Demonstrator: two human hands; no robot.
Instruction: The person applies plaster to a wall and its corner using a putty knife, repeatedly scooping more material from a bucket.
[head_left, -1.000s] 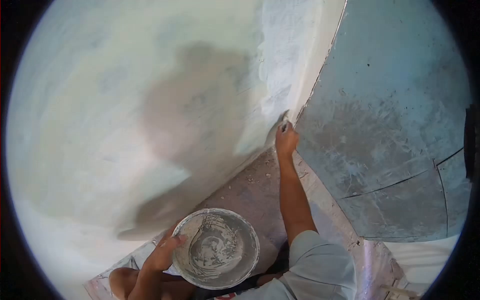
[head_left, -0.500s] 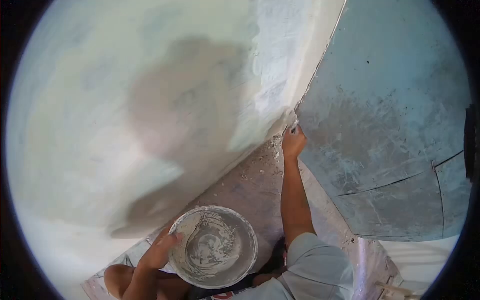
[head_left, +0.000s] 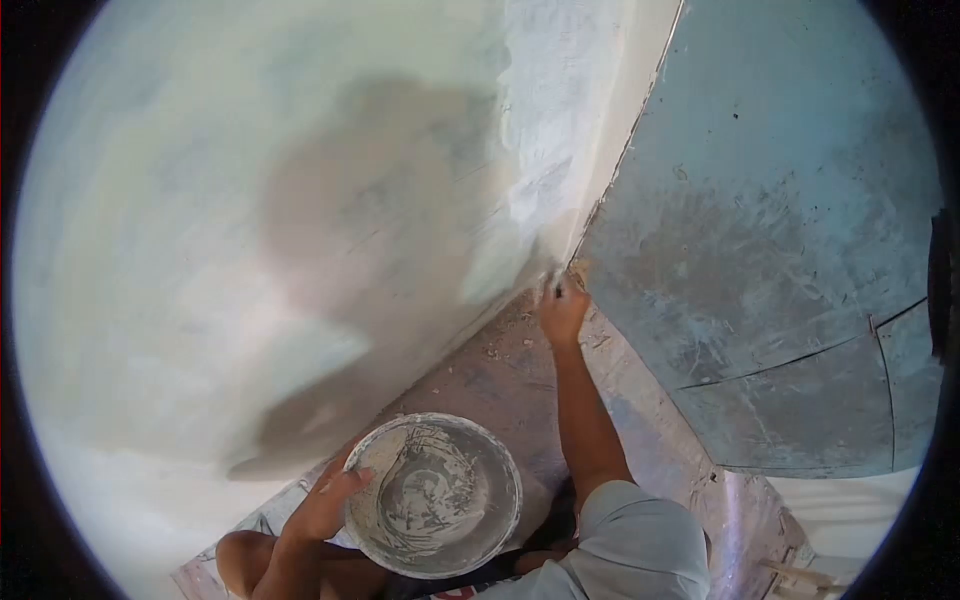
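Note:
My left hand (head_left: 330, 500) grips the left rim of a round bucket (head_left: 505, 520), with the thumb over the edge. Pale putty (head_left: 425, 495) is smeared over the bucket's inner wall and bottom. My right hand (head_left: 565, 308) is stretched forward to the low corner where the pale wall meets the blue-grey panel. Its fingers are closed around a small tool, apparently a putty knife (head_left: 553, 278), pressed near the foot of the seam. The fingers and the blur hide most of that tool.
The pale wall (head_left: 200, 250) fills the left, with a dark shadow on it. At the right stands the scuffed blue-grey panel (head_left: 760, 250), with cracks low down. Crumbs of debris (head_left: 495, 350) lie on the floor (head_left: 470, 385) along the wall's foot.
My right hand has moved down and slightly left along the seam, closer to the floor corner. My left hand still grips the bucket, which has barely shifted.

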